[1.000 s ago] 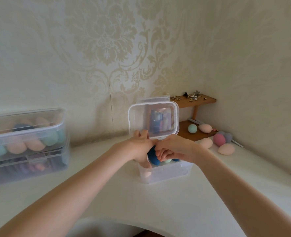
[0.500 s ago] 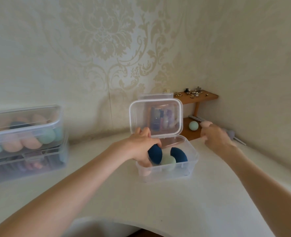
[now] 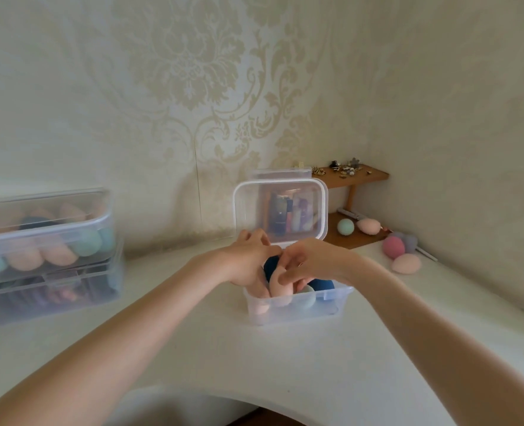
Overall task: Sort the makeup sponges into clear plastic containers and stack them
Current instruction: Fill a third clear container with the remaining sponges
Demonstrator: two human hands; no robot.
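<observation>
A small clear container (image 3: 300,309) stands open in the middle of the white table, its lid (image 3: 280,210) tipped up at the back. Inside lie dark blue sponges (image 3: 323,285), a pale mint one (image 3: 308,298) and peach ones. My right hand (image 3: 313,261) pinches a peach sponge (image 3: 280,285) and presses it into the container. My left hand (image 3: 250,259) rests on the container's left rim, against a dark blue sponge (image 3: 271,265). Loose sponges lie at the right: pink (image 3: 393,247), peach (image 3: 406,263), purple (image 3: 410,242), mint (image 3: 346,226) and another peach (image 3: 368,225).
Two closed clear containers (image 3: 44,250) full of sponges stand stacked at the left. A small wooden shelf (image 3: 356,176) with trinkets fills the back right corner. Walls close in behind and to the right. The table's curved front edge (image 3: 193,392) runs below my arms.
My right hand went out to the loose sponges at the right, then came back with a peach sponge to the open container. My left hand stayed at the container.
</observation>
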